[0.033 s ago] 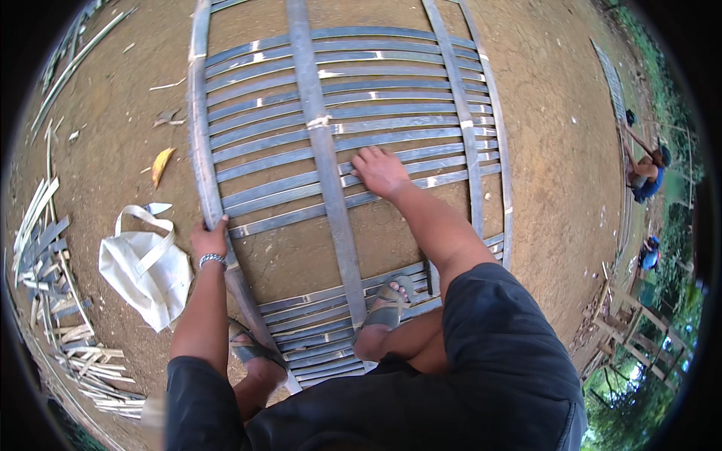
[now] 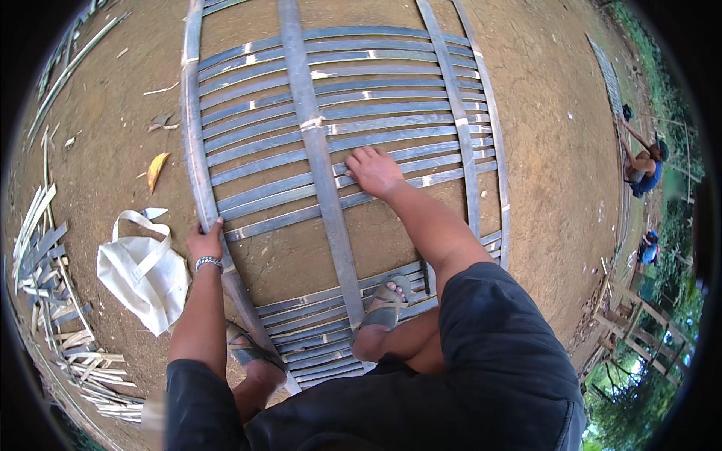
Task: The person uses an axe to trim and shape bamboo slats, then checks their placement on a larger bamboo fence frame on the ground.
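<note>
A bamboo slat panel (image 2: 320,173) lies on the ground before me, its grey cross slats woven through long strips. At its left edge, my left hand (image 2: 204,239) is closed round the outer pole (image 2: 194,150), with a chain bracelet on the wrist. My right hand (image 2: 374,171) rests right of the thick middle strip (image 2: 329,188), its fingers bent over a cross slat (image 2: 421,165); the fingertips are partly hidden. Below that slat group is a wide gap showing bare soil. Nearer my body, more slats (image 2: 312,331) run under my sandalled right foot (image 2: 383,304).
A white cloth bag (image 2: 143,278) lies left of the panel, below a yellow leaf (image 2: 156,171). Cut bamboo strips (image 2: 64,301) are heaped at the far left. At the far right, a person (image 2: 645,167) crouches beside another slatted panel (image 2: 605,71), near wooden framing (image 2: 639,323).
The panel and ground appear shifted slightly left in the view. Both hands keep the same places on the bamboo.
</note>
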A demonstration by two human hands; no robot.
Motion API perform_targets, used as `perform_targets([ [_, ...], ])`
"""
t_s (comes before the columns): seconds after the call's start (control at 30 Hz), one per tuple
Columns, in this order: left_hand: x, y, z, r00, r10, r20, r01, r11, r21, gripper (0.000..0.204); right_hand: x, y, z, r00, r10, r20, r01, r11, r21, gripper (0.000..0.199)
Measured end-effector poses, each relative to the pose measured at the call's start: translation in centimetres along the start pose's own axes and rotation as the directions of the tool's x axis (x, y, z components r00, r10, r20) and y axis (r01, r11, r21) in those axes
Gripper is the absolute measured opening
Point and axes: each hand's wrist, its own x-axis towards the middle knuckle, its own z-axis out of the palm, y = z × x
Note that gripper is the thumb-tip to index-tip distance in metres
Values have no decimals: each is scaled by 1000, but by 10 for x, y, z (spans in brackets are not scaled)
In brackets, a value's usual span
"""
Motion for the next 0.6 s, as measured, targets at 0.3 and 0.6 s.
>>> perform_targets([
  [0.3,25,-32,5,988,80,129,-1,853,-522,49,-1,3,8,996,-26,-89,31,998,56,26],
  [0.6,35,-12,7,989,-129,74,133,990,-54,57,-1,10,6,994,-71,-83,78,994,81,25],
])
